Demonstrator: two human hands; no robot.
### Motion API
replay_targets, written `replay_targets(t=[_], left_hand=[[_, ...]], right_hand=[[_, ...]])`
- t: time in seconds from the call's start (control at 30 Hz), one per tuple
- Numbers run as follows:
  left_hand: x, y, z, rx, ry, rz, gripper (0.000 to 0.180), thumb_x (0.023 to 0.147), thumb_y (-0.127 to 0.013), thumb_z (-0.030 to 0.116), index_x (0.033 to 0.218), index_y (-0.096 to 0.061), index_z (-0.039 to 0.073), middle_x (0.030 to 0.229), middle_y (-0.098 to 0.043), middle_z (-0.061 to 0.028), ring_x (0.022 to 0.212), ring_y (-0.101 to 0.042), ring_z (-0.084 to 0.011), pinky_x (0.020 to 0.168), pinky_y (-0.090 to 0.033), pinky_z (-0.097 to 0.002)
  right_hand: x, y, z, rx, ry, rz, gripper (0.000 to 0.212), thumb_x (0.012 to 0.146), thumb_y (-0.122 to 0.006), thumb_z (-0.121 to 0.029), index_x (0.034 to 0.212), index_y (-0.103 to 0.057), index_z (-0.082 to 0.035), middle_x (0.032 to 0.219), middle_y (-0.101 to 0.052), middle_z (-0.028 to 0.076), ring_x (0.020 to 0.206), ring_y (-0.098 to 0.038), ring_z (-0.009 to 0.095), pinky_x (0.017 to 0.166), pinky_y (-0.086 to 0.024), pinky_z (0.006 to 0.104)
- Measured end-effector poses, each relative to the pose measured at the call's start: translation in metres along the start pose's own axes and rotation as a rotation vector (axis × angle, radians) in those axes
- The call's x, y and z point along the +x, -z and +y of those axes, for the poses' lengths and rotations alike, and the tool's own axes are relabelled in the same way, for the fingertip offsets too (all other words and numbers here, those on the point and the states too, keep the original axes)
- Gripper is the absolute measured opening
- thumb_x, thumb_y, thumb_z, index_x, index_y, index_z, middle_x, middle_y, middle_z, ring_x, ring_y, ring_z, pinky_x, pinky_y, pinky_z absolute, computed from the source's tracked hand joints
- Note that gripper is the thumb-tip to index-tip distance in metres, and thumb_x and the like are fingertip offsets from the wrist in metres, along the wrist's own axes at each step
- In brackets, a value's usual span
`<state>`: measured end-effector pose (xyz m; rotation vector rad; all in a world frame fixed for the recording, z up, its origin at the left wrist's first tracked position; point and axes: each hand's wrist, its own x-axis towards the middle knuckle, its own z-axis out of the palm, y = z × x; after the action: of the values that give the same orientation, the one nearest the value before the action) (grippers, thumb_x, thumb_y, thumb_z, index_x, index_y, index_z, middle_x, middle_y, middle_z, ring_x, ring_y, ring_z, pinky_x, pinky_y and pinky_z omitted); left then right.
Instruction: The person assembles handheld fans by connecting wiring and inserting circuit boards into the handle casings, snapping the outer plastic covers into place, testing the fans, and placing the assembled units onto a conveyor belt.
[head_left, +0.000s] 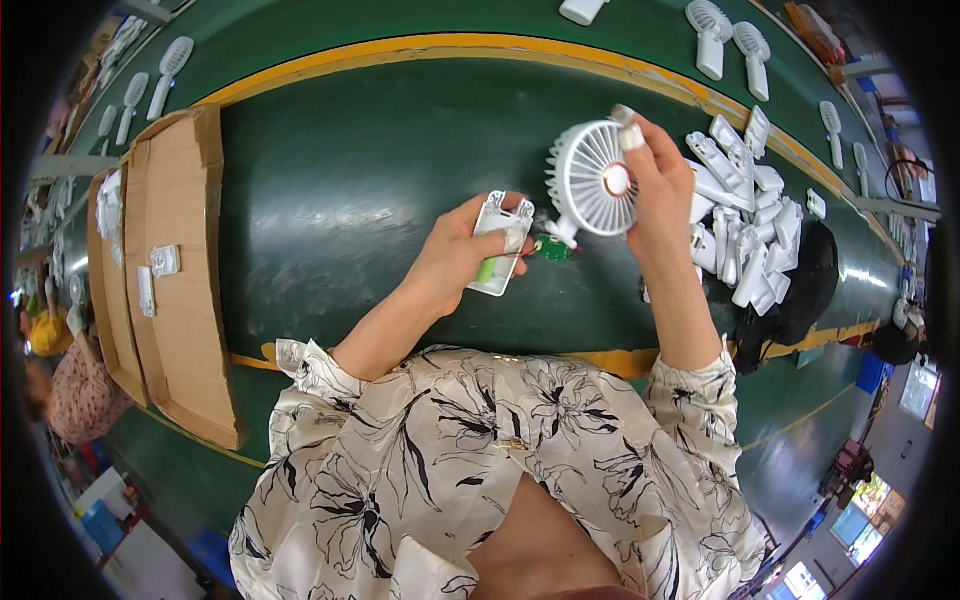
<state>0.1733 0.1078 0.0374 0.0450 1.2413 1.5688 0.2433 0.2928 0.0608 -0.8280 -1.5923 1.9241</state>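
My left hand [455, 245] is closed around a white plastic handle shell [492, 222], its hollow side facing up. A green battery cell [487, 269] lies inside that shell, partly under my thumb. Thin wires lead from it to a small green circuit board [553, 249], which sits just right of the shell. My right hand [655, 185] grips a white fan head [597, 180] by its round slatted cage, thumb and fingers at the right rim. The short neck of the fan head points down, close above the circuit board. White coverings wrap some fingertips.
A heap of white plastic shells [745, 235] lies to the right, beside a black bag or cloth [808, 290]. At the left stands an open cardboard box [180, 300]. Beyond the yellow edge strip [450, 43], white handheld fans [709, 38] rest on a green surface.
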Motion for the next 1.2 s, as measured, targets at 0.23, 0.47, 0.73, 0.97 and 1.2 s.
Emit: replay_targets(t=[0.23,0.47,0.73,0.97,1.2], left_hand=[[-0.003,-0.008,-0.001,0.080,-0.033,-0.118,0.031,0.077,-0.052,0.000,0.108,-0.050,0.001,0.086,-0.061,-0.0120,0.067,-0.061,-0.0165,0.062,-0.051,-0.0271],[0.004,-0.006,-0.006,0.284,-0.162,-0.086,0.023,0.083,-0.049,0.005,0.104,-0.050,-0.003,0.085,-0.061,-0.0101,0.068,-0.059,-0.0132,0.059,-0.050,-0.0257],[-0.002,-0.007,-0.002,0.047,-0.184,0.012,0.022,0.087,-0.048,0.014,0.101,-0.052,-0.003,0.078,-0.060,-0.0120,0.057,-0.058,-0.0164,0.050,-0.050,-0.0277],[0.004,0.008,0.017,-0.215,-0.051,0.001,0.025,0.088,-0.048,0.022,0.092,-0.053,-0.002,0.069,-0.058,-0.0129,0.050,-0.057,-0.0196,0.045,-0.049,-0.0296],[0.005,0.003,0.011,-0.098,-0.056,0.055,0.023,0.089,-0.046,0.019,0.096,-0.053,-0.002,0.071,-0.060,-0.0120,0.052,-0.059,-0.0171,0.046,-0.051,-0.0267]], right_hand=[[0.013,-0.028,0.025,-0.092,0.163,-0.098,0.025,0.080,-0.058,-0.015,0.097,-0.059,0.003,0.079,-0.060,0.004,0.071,-0.051,0.006,0.064,-0.043,0.0205],[0.014,-0.028,0.032,-0.127,0.205,-0.153,0.021,0.082,-0.055,-0.011,0.097,-0.059,0.003,0.079,-0.060,0.002,0.069,-0.052,0.005,0.061,-0.044,0.0199],[0.015,-0.028,0.032,-0.058,0.302,-0.159,0.031,0.083,-0.054,-0.014,0.108,-0.050,0.004,0.098,-0.060,0.010,0.087,-0.055,0.013,0.077,-0.043,0.0266],[-0.028,-0.003,0.053,-0.792,1.021,-0.150,0.028,0.060,-0.063,-0.001,0.087,-0.055,0.001,0.105,-0.051,0.019,0.089,-0.052,0.034,0.074,-0.043,0.0394],[-0.028,-0.019,0.041,-0.678,1.157,-0.145,0.026,0.058,-0.063,-0.001,0.082,-0.055,-0.001,0.104,-0.052,0.017,0.089,-0.053,0.031,0.077,-0.041,0.0428]])
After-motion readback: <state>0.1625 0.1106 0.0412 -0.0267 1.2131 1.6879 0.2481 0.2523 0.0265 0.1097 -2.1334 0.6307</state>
